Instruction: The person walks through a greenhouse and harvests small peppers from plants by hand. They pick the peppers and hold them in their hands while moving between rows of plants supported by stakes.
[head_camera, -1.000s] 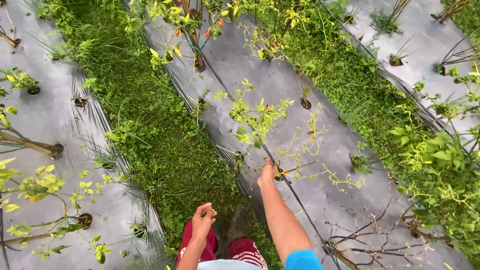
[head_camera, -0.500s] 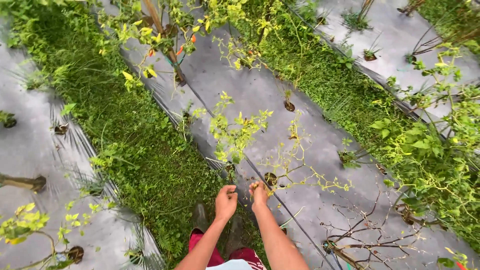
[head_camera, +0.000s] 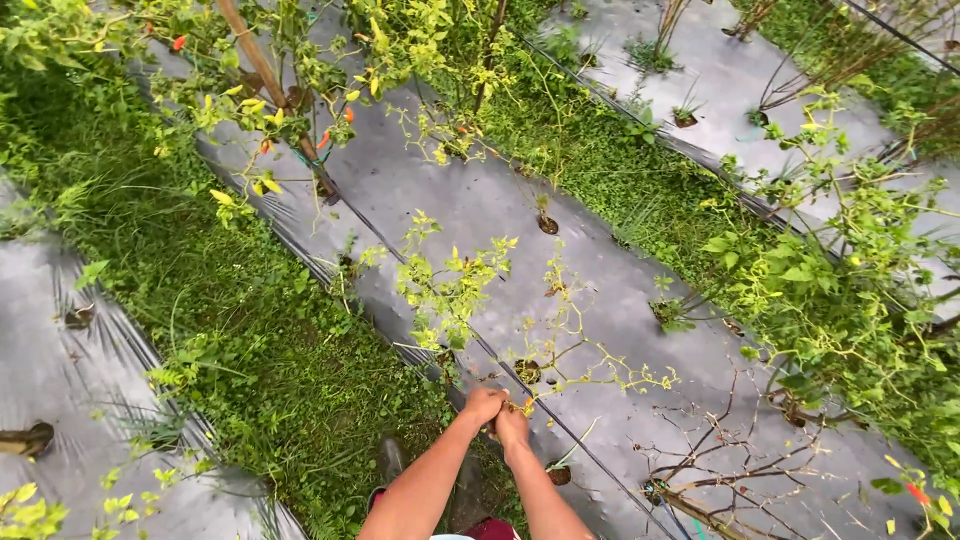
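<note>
My left hand (head_camera: 483, 403) and my right hand (head_camera: 514, 427) are pressed together low in the head view, both closed on the end of a thin, sparse yellow-green plant branch (head_camera: 580, 365). A small orange bit (head_camera: 527, 406) shows at the fingertips. The branch rises from a planting hole (head_camera: 527, 371) in the grey plastic mulch sheet (head_camera: 480, 215). A bushier small plant (head_camera: 450, 285) stands just up and left of my hands. My forearms come in from the bottom edge.
A grassy furrow (head_camera: 270, 350) runs to the left, with another mulch bed (head_camera: 60, 370) beyond it. A wooden stake (head_camera: 268, 85) and a plant with red and orange chillies (head_camera: 325, 138) stand at the top. Dense bushes (head_camera: 840, 300) fill the right; bare twigs (head_camera: 720, 465) lie bottom right.
My right hand has drawn back from the plant and met my left hand; both now clasp the thin branch. The camera has moved forward along the bed.
</note>
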